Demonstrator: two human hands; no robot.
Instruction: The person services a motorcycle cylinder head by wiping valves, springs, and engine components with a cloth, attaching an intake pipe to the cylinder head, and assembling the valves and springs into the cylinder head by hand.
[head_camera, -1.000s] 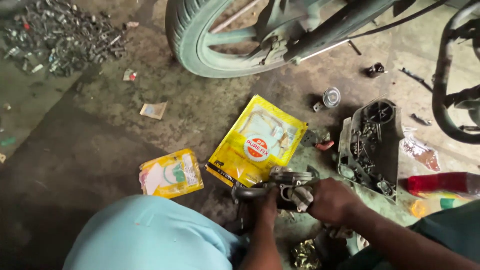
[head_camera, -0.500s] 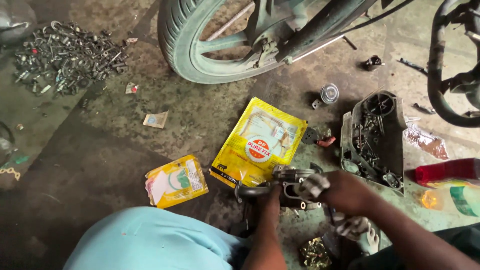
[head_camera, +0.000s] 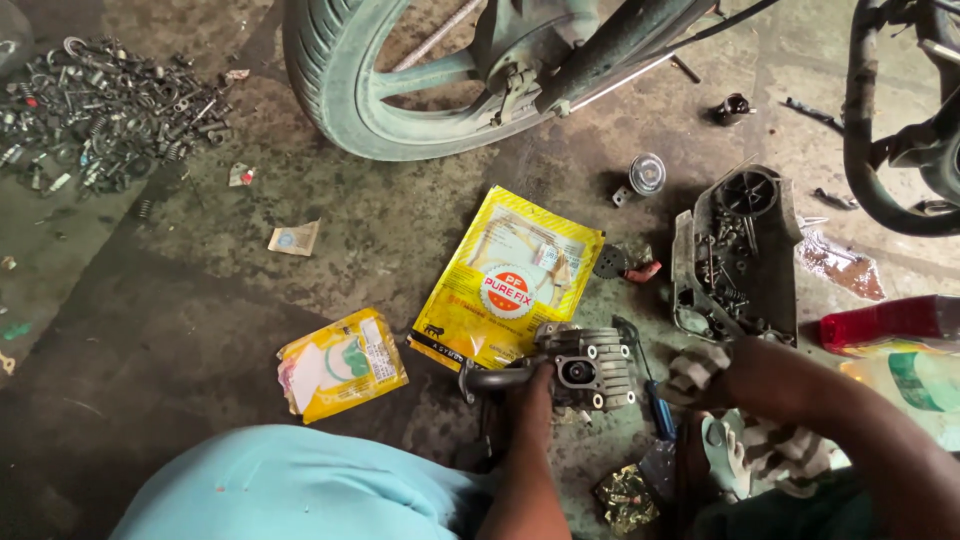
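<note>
My left hand (head_camera: 528, 395) grips a grey metal engine part (head_camera: 590, 368) with a bent pipe, held just above the dirty floor beside a large yellow packet (head_camera: 510, 280). A little to the right of the part, my right hand (head_camera: 745, 372) is closed on a grey-and-white checked cloth (head_camera: 698, 367). More of that cloth lies under my forearm. A blue-handled screwdriver (head_camera: 657, 408) lies between my two hands. My light blue knee (head_camera: 300, 490) fills the lower left.
A motorcycle wheel (head_camera: 345, 95) stands at the top. A black engine cover (head_camera: 735, 250) holding screws lies at the right, near a red bottle (head_camera: 890, 320). A smaller yellow packet (head_camera: 345, 360) lies at the left. A heap of bolts (head_camera: 100, 100) fills the top left.
My right hand has come off the metal part and moved right onto the checked cloth. My left hand keeps its hold on the part.
</note>
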